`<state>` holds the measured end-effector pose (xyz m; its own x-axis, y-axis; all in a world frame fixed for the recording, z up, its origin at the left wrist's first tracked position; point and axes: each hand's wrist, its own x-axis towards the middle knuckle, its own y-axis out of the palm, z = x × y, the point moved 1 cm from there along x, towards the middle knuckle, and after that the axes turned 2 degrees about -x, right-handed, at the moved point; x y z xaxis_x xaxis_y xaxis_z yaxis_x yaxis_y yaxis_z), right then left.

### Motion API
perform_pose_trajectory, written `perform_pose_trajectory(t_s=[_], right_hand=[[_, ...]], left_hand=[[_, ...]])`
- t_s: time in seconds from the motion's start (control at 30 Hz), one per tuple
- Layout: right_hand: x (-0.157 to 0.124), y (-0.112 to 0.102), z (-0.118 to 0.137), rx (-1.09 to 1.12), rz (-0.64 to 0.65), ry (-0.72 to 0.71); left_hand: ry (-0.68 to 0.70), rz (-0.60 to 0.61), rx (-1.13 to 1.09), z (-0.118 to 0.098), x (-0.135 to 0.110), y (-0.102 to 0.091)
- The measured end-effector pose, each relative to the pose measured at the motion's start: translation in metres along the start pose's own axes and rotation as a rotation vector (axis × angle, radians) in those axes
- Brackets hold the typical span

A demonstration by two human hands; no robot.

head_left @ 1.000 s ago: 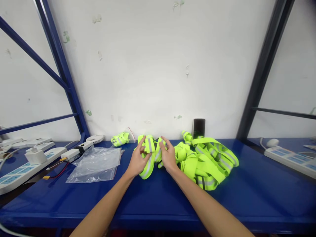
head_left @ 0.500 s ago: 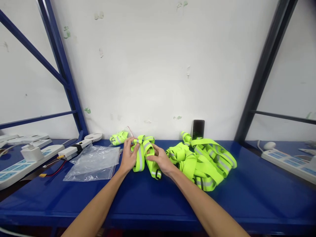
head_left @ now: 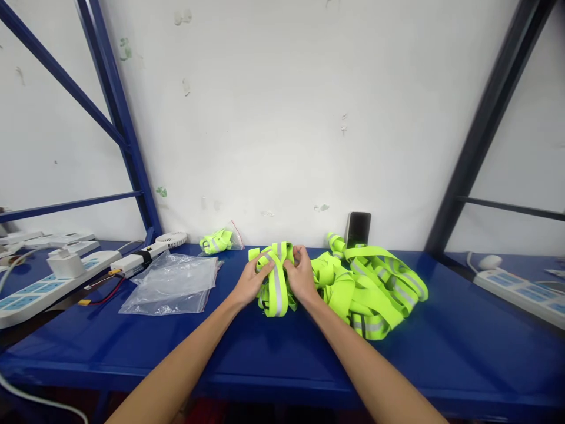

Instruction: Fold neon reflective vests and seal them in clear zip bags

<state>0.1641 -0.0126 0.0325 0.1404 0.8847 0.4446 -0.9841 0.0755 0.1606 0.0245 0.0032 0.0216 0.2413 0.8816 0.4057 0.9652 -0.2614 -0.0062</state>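
Observation:
Both my hands hold one neon-yellow reflective strap (head_left: 275, 288) with a grey stripe, bunched into loops over the blue shelf (head_left: 282, 359). My left hand (head_left: 251, 281) grips its left side with fingers curled round the band. My right hand (head_left: 302, 275) pinches the top of the bundle from the right. A heap of the same straps (head_left: 375, 285) lies just to the right of my right hand, touching the bundle. A small bagged strap (head_left: 217, 241) rests by the wall, beyond my left hand.
Clear plastic bags (head_left: 172, 284) lie left of my hands. Further left are white power strips (head_left: 39, 288), a small white fan (head_left: 171, 238) and a red wire. A dark phone (head_left: 358, 228) leans on the wall. Another power strip (head_left: 521, 285) lies right. Blue rack posts (head_left: 119, 123) frame the bay.
My hands have shifted right and drawn together, gathering the strap from a spread pair of loops into a tighter bundle. The camera view has tilted slightly.

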Motion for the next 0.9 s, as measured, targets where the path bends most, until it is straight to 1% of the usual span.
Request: perform_pose_trajectory(t_s=[0.07, 0.13, 0.2, 0.27, 0.37, 0.47, 0.53, 0.63, 0.8, 0.9], right_hand=[[-0.002, 0.0, -0.001, -0.133, -0.013, -0.077], [-0.004, 0.0, 0.0, -0.24, 0.005, -0.152], [-0.007, 0.001, 0.002, -0.298, 0.028, -0.233], [-0.009, 0.002, 0.004, -0.328, 0.045, -0.305], [-0.012, 0.003, 0.007, -0.385, 0.097, -0.363], [-0.011, 0.006, 0.005, -0.391, 0.132, -0.362], [-0.009, 0.006, 0.003, -0.35, 0.12, -0.312], [-0.006, 0.006, -0.001, -0.231, 0.11, -0.154], [-0.001, 0.005, -0.001, 0.105, 0.184, 0.128], [0.003, 0.002, 0.002, 0.194, 0.181, 0.199]], left_hand=[[0.056, -0.06, 0.09, -0.005, 0.001, 0.0], [0.113, -0.138, 0.17, -0.009, 0.002, -0.004], [0.151, -0.196, 0.204, -0.013, 0.002, -0.008], [0.179, -0.229, 0.207, -0.015, 0.001, -0.012], [0.225, -0.288, 0.23, -0.014, 0.001, -0.015], [0.234, -0.321, 0.248, -0.012, 0.001, -0.015], [0.233, -0.316, 0.237, -0.012, 0.001, -0.015], [0.193, -0.285, 0.151, -0.012, 0.002, -0.015], [0.081, -0.222, -0.046, -0.009, 0.004, -0.016], [-0.006, -0.178, -0.163, -0.008, 0.004, -0.013]])
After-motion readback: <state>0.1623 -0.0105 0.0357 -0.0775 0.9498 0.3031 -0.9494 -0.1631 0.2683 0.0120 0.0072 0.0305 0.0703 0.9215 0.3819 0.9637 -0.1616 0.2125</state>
